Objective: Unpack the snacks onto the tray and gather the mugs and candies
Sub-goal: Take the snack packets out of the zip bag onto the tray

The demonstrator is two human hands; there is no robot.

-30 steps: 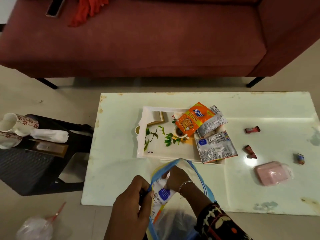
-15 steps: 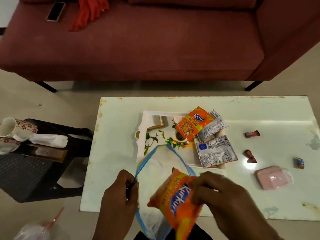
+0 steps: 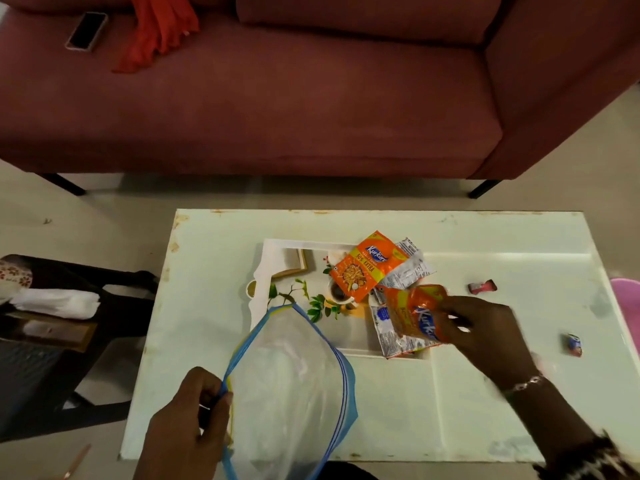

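My left hand [image 3: 188, 420] pinches the rim of a clear zip bag [image 3: 291, 386] with a blue and yellow seal, held open over the table's near edge. My right hand [image 3: 485, 336] grips an orange snack packet [image 3: 414, 313] above the right end of the white floral tray [image 3: 277, 268]. On that tray lie another orange snack packet [image 3: 367, 266] and silver packets [image 3: 410, 268]. Small wrapped candies [image 3: 482, 286] [image 3: 575, 345] lie on the table to the right. A floral mug [image 3: 15, 275] shows partly at the left edge.
The pale green table [image 3: 485, 393] stands before a dark red sofa [image 3: 277, 98] carrying a phone [image 3: 86, 31] and red cloth [image 3: 157, 29]. A black side table [image 3: 69, 358] with a white cloth [image 3: 57, 303] is at left. A pink object [image 3: 628, 306] peeks in at right.
My right hand drew the orange packet out of the zip bag and carried it forward and right over the tray's right end. My left hand kept hold of the bag rim.
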